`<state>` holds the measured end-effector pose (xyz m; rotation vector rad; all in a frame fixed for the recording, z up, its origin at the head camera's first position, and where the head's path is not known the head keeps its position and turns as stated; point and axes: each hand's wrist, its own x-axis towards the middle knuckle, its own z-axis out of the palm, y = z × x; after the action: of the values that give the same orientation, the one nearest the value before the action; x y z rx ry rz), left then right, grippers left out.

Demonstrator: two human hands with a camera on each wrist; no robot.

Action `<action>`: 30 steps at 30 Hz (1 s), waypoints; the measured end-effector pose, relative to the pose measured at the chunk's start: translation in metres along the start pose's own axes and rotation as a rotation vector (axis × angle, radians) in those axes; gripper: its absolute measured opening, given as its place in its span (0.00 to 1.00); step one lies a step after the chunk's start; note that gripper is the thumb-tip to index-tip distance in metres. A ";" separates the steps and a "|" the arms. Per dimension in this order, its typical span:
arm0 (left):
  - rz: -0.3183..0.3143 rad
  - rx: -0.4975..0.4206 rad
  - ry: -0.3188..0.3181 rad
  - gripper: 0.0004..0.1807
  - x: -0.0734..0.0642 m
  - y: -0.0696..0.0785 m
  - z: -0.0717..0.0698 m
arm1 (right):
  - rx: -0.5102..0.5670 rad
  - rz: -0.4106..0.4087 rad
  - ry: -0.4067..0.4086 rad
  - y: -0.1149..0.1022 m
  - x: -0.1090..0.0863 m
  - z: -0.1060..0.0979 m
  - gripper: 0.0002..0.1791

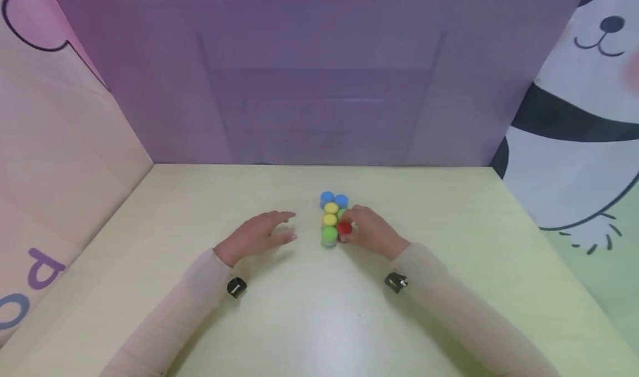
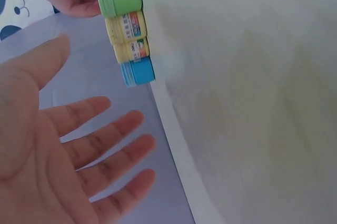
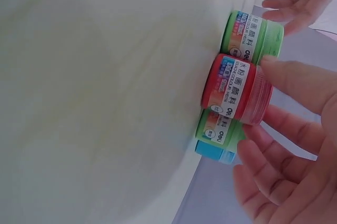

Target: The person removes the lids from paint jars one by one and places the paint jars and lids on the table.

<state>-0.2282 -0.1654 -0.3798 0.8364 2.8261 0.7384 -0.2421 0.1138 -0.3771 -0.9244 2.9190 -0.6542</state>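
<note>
A small red paint jar stands at the right side of a cluster of jars, and my right hand pinches it by the lid between thumb and fingers. Its label reads gouache colour in the right wrist view. Left of it is a green jar, with two yellow jars in a line behind. A second green jar sits just beyond the red one. Two blue jars make up the far end. My left hand hovers left of the cluster, fingers spread and palm bare.
The pale wooden table carries the jars near its middle. A purple panel rises along its back edge. Printed side walls stand at both sides, with a panda on the right one.
</note>
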 end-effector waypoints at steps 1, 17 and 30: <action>0.012 0.002 0.009 0.32 0.000 0.001 0.000 | 0.007 0.012 -0.010 0.000 0.000 0.000 0.15; 0.116 -0.156 0.046 0.24 0.003 0.018 0.012 | 0.079 0.109 -0.095 -0.006 -0.005 -0.003 0.15; 0.086 -0.280 -0.007 0.17 0.009 0.040 0.031 | 0.104 0.079 -0.120 -0.019 -0.021 -0.002 0.13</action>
<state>-0.2094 -0.1184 -0.3878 0.9116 2.6085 1.1082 -0.2146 0.1116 -0.3705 -0.8038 2.7719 -0.7116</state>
